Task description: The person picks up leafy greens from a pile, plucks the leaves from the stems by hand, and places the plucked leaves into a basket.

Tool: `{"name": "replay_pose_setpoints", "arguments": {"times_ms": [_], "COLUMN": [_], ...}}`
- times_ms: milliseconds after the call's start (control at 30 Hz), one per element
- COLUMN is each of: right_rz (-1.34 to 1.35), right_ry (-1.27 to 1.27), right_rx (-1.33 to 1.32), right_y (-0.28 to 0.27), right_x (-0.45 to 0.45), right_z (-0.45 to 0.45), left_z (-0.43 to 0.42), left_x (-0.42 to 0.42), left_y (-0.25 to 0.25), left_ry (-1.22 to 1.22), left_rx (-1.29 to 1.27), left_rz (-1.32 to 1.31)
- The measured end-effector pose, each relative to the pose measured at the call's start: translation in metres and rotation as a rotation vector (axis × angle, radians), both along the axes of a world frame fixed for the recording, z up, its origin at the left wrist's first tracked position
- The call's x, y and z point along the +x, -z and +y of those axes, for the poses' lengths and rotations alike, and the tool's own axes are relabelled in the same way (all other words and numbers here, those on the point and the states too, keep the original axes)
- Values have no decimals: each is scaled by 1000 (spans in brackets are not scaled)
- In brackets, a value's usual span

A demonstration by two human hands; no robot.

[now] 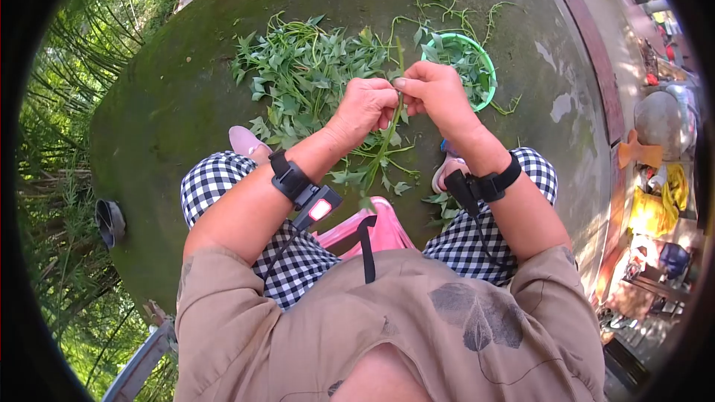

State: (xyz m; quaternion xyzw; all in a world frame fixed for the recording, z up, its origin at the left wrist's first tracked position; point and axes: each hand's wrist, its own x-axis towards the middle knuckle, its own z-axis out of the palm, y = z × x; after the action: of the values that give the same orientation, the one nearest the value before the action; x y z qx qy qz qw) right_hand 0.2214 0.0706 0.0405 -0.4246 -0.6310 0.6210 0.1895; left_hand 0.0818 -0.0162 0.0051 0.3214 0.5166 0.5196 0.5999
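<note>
A long green leafy vine stem [388,138] runs upright between my hands, its leafy end hanging down over my lap. My left hand [365,108] has its fingers curled and pinched on the stem. Close beside it, my right hand [438,97] pinches the same stem between thumb and forefinger. Beyond my left hand lies a large pile of leafy green vines [298,71] on the ground. A round basket with a light green rim [489,67], holding picked leaves, stands just past my right hand and is partly hidden by it.
Thin, mostly bare stems [439,0] lie scattered beyond the basket. Something pink [387,225] is between my knees. A dark pot-like object [110,223] sits at the left by green plants. Along the right edge are a yellow bag [655,208] and assorted household items.
</note>
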Motion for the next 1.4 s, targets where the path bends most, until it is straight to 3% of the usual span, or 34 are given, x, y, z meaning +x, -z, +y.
{"name": "replay_pose_setpoints", "arguments": {"times_ms": [167, 667, 833, 1000, 1133, 1233, 1400], "right_rz": [28, 71, 113, 139, 85, 84, 70], "right_ry": [122, 90, 159, 221, 272, 280, 232], "right_rx": [-12, -148, -240, -234, -227, -252, -269], "right_y": [-26, 9, 9, 16, 14, 14, 9], "right_x": [12, -14, -9, -2, 6, 12, 3], "right_z": [-21, 51, 73, 83, 84, 83, 77], "left_z": [-3, 34, 44, 47, 37, 35, 38], "left_x": [12, -33, -70, -107, -115, -112, -43], "left_y": [-7, -11, -29, -50, -82, -92, -38], "left_ry": [-38, -411, -304, -371, -708, -613, -28], "left_rx": [-53, -195, 14, 156, 108, 108, -40], "left_rz": [-237, -262, -439, -614, -8, 253, 384]}}
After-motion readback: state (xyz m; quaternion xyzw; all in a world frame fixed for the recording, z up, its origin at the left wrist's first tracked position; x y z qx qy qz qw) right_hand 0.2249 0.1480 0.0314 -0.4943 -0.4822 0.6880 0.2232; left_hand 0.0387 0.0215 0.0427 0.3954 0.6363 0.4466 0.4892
